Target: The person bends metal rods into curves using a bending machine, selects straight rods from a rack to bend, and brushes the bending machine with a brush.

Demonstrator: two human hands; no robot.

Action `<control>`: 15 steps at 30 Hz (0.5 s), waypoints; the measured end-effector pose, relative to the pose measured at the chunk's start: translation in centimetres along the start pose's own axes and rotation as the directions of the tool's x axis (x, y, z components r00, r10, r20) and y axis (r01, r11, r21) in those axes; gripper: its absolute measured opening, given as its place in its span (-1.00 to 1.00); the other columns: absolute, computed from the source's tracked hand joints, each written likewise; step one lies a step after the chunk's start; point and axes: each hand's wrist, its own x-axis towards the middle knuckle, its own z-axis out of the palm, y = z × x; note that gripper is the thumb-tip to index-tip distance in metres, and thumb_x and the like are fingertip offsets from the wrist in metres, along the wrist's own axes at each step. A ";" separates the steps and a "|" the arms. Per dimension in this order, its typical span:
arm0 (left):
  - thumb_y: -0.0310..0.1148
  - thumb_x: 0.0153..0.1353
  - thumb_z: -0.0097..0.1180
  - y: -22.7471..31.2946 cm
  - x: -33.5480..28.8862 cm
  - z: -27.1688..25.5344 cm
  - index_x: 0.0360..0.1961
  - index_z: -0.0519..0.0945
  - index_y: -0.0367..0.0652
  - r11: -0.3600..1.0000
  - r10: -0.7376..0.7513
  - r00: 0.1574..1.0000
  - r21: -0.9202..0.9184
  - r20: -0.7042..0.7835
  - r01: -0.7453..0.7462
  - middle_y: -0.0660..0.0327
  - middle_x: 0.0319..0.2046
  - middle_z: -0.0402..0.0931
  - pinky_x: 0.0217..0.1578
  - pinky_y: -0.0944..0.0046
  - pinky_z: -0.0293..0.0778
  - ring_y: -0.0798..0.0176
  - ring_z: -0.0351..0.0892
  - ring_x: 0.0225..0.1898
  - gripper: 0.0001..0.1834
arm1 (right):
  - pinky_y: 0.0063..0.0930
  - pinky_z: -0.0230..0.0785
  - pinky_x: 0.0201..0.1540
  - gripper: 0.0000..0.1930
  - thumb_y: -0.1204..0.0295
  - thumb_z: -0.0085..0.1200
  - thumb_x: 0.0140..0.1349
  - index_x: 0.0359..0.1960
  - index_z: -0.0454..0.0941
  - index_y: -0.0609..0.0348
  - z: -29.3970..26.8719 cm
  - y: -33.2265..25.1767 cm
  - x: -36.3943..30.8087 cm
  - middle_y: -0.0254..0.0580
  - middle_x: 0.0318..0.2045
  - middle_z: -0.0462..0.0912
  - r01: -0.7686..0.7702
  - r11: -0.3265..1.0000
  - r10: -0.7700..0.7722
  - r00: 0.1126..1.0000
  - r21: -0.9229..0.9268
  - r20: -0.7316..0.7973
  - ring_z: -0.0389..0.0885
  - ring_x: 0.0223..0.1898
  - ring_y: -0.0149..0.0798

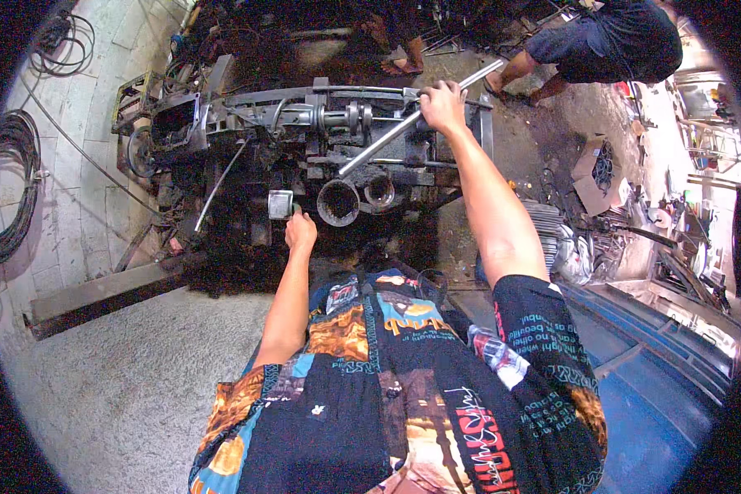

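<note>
Bar [380, 150] upper centre, right fingers [448, 87] wrapped round it; may slip if grip slackens; left fingers [297, 216]: can't tell

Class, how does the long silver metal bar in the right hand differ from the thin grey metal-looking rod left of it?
The long silver metal bar is thicker and longer than the thin grey metal-looking rod. The right hand grips the bar; no hand touches the rod. Both slant up rightward.

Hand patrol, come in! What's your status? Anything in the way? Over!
Right hand gripping metal rod, slanted over machine. Left hand by square metal piece, grip unclear. Possibly in the way: another person beyond rod's far end.
</note>
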 end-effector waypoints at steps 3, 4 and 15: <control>-0.21 0.29 -0.12 -0.1 0.1 0.1 0.13 0.40 -0.11 1.000 -0.016 1.000 0.008 0.003 0.016 -0.16 -0.20 0.57 -0.11 -0.14 0.45 -0.23 0.55 -0.12 -0.58 | 0.37 -0.15 0.29 -0.69 0.22 -0.10 0.17 -0.19 0.67 -0.05 0.0 0.0 -0.1 -0.06 0.01 0.50 -0.011 1.000 0.011 1.000 0.000 -0.020 0.22 0.22 0.12; -0.21 0.29 -0.12 0.0 0.1 0.2 0.13 0.40 -0.12 1.000 -0.018 1.000 -0.002 0.004 0.018 -0.16 -0.20 0.57 -0.11 -0.14 0.46 -0.23 0.56 -0.12 -0.58 | 0.37 -0.14 0.29 -0.69 0.22 -0.10 0.17 -0.19 0.67 -0.05 0.0 0.0 -0.1 -0.06 0.02 0.50 -0.018 1.000 0.018 1.000 -0.006 -0.024 0.22 0.23 0.11; -0.20 0.30 -0.12 0.4 0.0 -0.5 0.09 0.43 -0.16 1.000 -0.030 0.999 0.007 0.013 0.029 -0.15 -0.19 0.58 -0.11 -0.13 0.47 -0.23 0.55 -0.10 -0.59 | 0.30 -0.05 0.24 -0.69 0.23 -0.12 0.17 -0.23 0.68 -0.04 -0.4 -0.5 -0.2 -0.11 -0.05 0.53 -0.011 0.998 0.010 1.000 -0.063 -0.019 0.26 0.19 0.08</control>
